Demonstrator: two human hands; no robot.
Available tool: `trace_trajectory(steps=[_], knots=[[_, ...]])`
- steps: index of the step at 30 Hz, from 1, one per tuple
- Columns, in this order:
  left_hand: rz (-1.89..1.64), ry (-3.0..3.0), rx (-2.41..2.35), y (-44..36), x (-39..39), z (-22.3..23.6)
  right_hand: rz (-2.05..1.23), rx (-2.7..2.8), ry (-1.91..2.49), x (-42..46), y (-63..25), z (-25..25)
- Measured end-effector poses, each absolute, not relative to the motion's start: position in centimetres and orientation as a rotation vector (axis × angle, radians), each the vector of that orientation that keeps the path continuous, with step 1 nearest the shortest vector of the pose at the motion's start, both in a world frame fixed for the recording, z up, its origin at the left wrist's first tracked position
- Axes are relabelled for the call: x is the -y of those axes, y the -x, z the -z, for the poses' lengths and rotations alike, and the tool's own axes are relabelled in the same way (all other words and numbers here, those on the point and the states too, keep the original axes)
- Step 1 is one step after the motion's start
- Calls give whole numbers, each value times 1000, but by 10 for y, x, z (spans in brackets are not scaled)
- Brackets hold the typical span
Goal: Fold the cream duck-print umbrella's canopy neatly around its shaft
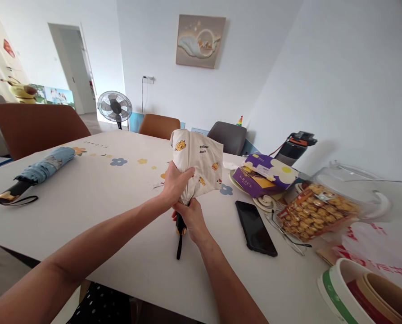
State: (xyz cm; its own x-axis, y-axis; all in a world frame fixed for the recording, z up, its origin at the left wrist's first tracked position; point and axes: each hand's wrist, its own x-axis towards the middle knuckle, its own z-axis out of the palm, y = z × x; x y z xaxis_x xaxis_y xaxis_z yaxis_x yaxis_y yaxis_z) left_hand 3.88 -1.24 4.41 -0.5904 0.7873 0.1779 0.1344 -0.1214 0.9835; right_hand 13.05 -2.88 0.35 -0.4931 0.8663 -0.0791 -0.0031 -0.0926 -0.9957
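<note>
A cream folding umbrella (204, 157) with yellow duck prints is held upright over the table, its black handle and wrist strap pointing down toward me. My left hand (176, 182) wraps round the folded canopy from the left, thumb across the fabric. Just below it, my right hand (192, 218) grips the base of the canopy near the top of the handle; some of its fingers are hidden behind. One panel of the cloth hangs out loosely to the right. A second, light blue folded umbrella (48, 165) lies at the table's left side.
Right of my hands, a black phone (255, 228) and eyeglasses (288, 234) lie on the white table (119, 220). Beyond them are a purple box (264, 175), a dark bottle (293, 148) and a clear snack tub (322, 207). Paper tubs (339, 288) stand near right. Chairs (160, 125) line the far side.
</note>
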Motion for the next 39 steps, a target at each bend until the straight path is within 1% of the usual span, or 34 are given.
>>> trace_trajectory(steps=[4, 10, 13, 15, 18, 22, 28, 30, 32, 35, 39], knots=[[-1651, -1066, -1689, -42, 9, -44, -1761, 1448, 953, 29, -130, -3], [-1483, -1182, -1701, -37, 13, -51, -1799, 1240, 1002, 25, -135, -10], [-1573, -1271, -1619, -14, 16, -53, -1966, 1117, 893, 18, -143, -17], [-1675, -1200, -1672, 3, 18, -49, -2096, 1044, 799, 14, -149, -19], [-1655, -1060, -1711, 22, 20, -41, -2217, 982, 709, 10, -154, -19], [-1519, -989, -1480, 28, 23, -32, -2258, 983, 659, 10, -154, -18], [-1459, -1038, -1503, 26, 19, -25, -2261, 1006, 664, 11, -153, -18], [-1396, -994, -1415, 29, 16, -23, -2264, 1010, 660, 11, -153, -17], [-1407, -909, -1273, 32, 16, -25, -2254, 1017, 667, 10, -154, -16], [-1510, -784, -996, 39, 21, -39, -2217, 1013, 691, 9, -154, -16], [-1490, -778, -744, 40, 32, -57, -2187, 1000, 706, 9, -153, -18]])
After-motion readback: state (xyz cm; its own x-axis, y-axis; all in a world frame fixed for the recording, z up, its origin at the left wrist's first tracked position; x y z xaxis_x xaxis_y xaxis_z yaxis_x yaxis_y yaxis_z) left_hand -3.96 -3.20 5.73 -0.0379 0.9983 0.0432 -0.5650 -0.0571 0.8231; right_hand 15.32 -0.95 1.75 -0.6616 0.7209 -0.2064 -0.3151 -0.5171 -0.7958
